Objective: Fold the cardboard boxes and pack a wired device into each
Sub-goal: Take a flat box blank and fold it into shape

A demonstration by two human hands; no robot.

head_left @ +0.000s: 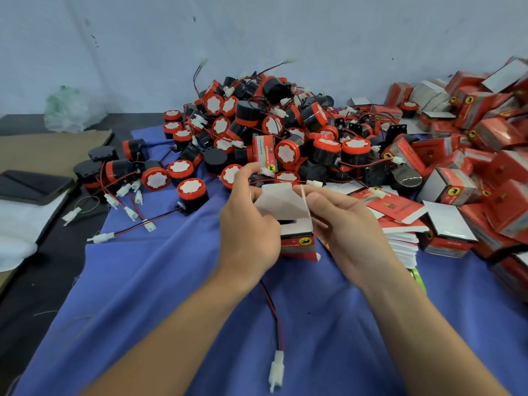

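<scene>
At frame centre the left hand (251, 227) and right hand (345, 227) both grip a red box (298, 241), white flap (281, 204) raised; a wire (275, 315) trails below.

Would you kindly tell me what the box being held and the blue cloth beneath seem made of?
Box: thin cardboard, it seems, glossy red print outside, matte white inside; its flap bends sharply. Blue cloth: probably woven fabric, matte, lying in soft wrinkles.

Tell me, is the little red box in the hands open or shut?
Open. The box has its white flap standing up, not tucked in, while the left hand and right hand hold it.
</scene>
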